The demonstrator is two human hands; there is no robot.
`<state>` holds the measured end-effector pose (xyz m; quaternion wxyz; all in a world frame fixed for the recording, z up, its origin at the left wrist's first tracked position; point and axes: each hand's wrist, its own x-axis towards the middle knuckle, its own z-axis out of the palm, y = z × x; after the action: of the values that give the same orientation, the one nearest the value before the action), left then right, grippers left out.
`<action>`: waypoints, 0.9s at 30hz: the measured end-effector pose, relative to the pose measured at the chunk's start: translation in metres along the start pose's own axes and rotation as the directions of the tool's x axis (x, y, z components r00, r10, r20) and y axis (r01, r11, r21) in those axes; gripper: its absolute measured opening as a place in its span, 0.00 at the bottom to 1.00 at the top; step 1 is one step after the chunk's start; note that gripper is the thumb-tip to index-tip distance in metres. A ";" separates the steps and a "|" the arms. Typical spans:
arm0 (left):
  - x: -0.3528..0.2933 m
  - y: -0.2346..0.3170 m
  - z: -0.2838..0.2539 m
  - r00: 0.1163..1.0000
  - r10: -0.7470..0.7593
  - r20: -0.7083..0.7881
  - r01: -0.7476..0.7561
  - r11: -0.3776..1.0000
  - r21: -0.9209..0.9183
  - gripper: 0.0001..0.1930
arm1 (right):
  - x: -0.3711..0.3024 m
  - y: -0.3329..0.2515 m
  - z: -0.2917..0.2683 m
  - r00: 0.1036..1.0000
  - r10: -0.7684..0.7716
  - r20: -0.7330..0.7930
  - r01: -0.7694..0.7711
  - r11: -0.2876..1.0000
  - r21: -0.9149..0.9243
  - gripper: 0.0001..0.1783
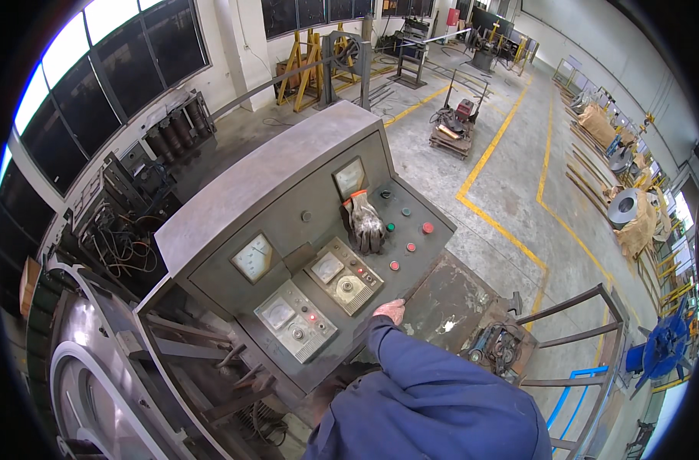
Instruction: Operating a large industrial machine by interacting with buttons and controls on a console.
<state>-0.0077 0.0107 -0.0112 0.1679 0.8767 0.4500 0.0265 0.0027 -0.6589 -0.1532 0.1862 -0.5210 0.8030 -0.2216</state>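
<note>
My right hand (390, 310) is at the near edge of a grey metal control console (411, 207), its fingers bent over the edge. A blue sleeve (441, 368) covers that arm. My left hand is not in view; my body and sleeve fill the lower middle. Left of the right hand, two meter boxes with knobs, one box (348, 285) and another box (296, 322), sit on the sloped panel, small red lights showing. A pair of dirty grey work gloves (366, 224) with orange cuffs lies beside a green button (390, 228) and several red buttons (411, 247).
A worn metal plate (449, 303) and a greasy mechanism (497, 345) adjoin the console, with a metal railing (572, 333) at right. A large round machine part (81, 391) stands at left. Beyond are a wheeled cart (451, 138), a blue fan (666, 341) and yellow floor lines (493, 157).
</note>
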 end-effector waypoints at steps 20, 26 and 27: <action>-0.013 0.014 -0.010 1.000 -0.005 0.020 0.005 1.000 0.015 0.36 | 0.000 0.004 0.002 0.998 -0.057 0.011 0.058 0.997 -0.048 0.15; -0.010 0.010 -0.010 0.999 0.018 0.028 -0.019 1.000 0.016 0.37 | 0.000 0.001 -0.001 0.999 -0.021 0.042 0.021 1.000 -0.012 0.15; -0.009 0.009 -0.009 0.999 0.025 0.020 -0.025 0.999 0.024 0.37 | 0.000 0.000 -0.002 0.999 -0.013 0.045 0.014 1.000 -0.015 0.15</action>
<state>-0.0077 0.0010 0.0016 0.1611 0.8845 0.4376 0.0143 0.0015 -0.6583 -0.1519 0.1986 -0.5329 0.7967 -0.2047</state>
